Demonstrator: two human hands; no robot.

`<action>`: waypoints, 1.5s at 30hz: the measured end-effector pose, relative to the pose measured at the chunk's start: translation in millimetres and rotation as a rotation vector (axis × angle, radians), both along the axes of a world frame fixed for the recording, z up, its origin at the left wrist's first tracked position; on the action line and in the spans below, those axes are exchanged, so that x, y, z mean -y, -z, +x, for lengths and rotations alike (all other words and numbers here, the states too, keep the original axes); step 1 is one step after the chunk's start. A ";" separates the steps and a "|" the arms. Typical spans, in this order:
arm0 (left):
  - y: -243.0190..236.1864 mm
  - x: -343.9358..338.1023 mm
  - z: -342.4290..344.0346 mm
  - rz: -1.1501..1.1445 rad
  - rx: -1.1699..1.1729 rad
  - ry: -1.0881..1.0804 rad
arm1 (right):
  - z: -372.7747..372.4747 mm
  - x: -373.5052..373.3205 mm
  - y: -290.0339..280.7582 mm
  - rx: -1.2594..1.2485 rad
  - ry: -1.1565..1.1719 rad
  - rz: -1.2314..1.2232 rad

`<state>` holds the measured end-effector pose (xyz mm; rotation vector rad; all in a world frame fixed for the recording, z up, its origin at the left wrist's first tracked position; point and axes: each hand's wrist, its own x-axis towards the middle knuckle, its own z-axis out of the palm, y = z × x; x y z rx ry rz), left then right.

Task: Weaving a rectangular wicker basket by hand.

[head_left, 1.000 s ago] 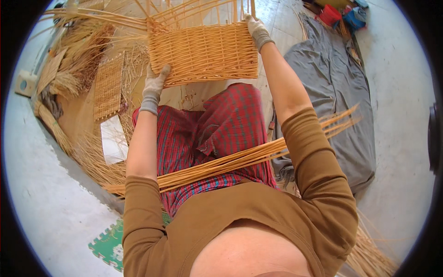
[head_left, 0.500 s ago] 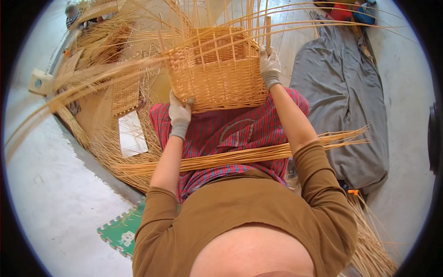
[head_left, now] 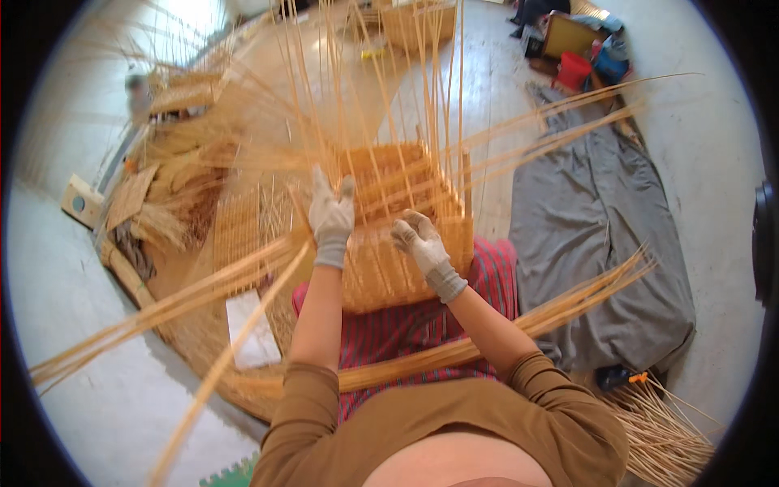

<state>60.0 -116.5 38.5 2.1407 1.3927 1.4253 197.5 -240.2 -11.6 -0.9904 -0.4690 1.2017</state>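
The left hand's (head_left: 331, 217) grip is half spread at the wicker basket's (head_left: 381, 274) left side, the right hand's (head_left: 422, 246) half curled at its near wall; whether either holds anything, I cannot tell. The basket sits at the lap's (head_left: 385, 328) far edge; a rod bundle (head_left: 406, 363) crosses the near edge.

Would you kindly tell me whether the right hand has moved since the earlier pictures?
Yes: the right hand has moved leftward, farther from the grey cloth.
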 end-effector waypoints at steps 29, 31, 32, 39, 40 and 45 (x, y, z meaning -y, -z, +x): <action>84.7 130.3 -50.0 -0.746 0.463 0.542 | -6.7 179.9 33.9 1.281 -1.188 -0.053; 83.8 148.5 -59.4 -1.007 0.252 0.708 | 20.0 182.9 28.9 1.351 -1.171 -0.105; 80.1 156.2 -64.6 -1.049 0.168 0.766 | 37.0 182.5 25.6 1.351 -1.107 -0.060; 57.2 189.9 -61.7 -1.171 -0.079 0.775 | 131.4 181.2 26.8 1.564 -0.859 0.074; 57.9 189.4 -61.7 -1.003 -0.066 0.813 | 144.0 180.7 23.1 1.657 -0.581 0.125; 57.0 152.0 -81.2 -0.173 -0.231 0.458 | 231.8 178.9 -39.1 1.681 0.655 -0.009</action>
